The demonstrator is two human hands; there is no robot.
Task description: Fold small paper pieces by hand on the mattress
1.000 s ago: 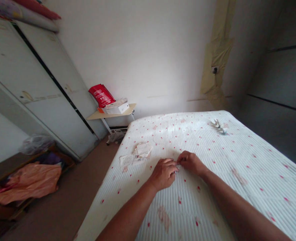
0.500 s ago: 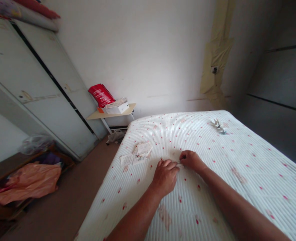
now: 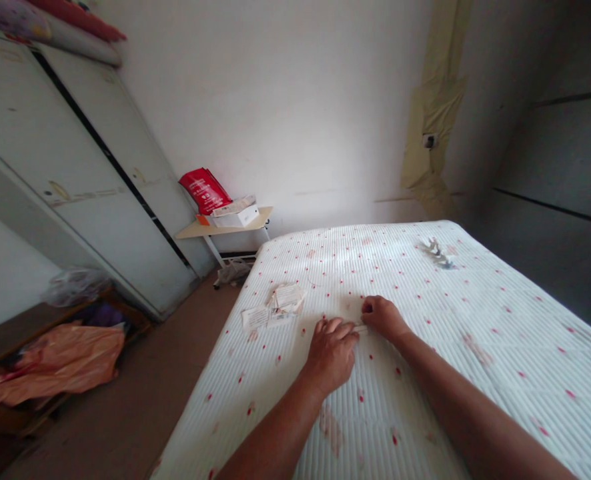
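Observation:
My left hand [image 3: 333,350] lies palm down on the bed's quilted cover, fingers stretched out and slightly apart. Its fingertips reach a small pale strip [image 3: 361,329] that shows between my two hands. My right hand [image 3: 383,317] rests just to the right, fingers curled in a pinch at the strip's other end; the fingertips are partly hidden. What the strip is made of is too small to tell. Left of my hands lies a loose pile of printed paper slips [image 3: 285,298], several overlapping.
The bed [image 3: 475,300] has a white ribbed cover with red dots. A wavy whitish object [image 3: 438,253] lies toward its far right. Beyond the far left corner, a small table [image 3: 190,231] holds a red bag [image 3: 205,191] and a white box [image 3: 238,216]. Cabinets [image 3: 90,187] stand left.
Both hands keep almost the same pose on the bed, the right shifted slightly away from the left. The whole view has moved slightly; the paper slips lie as before.

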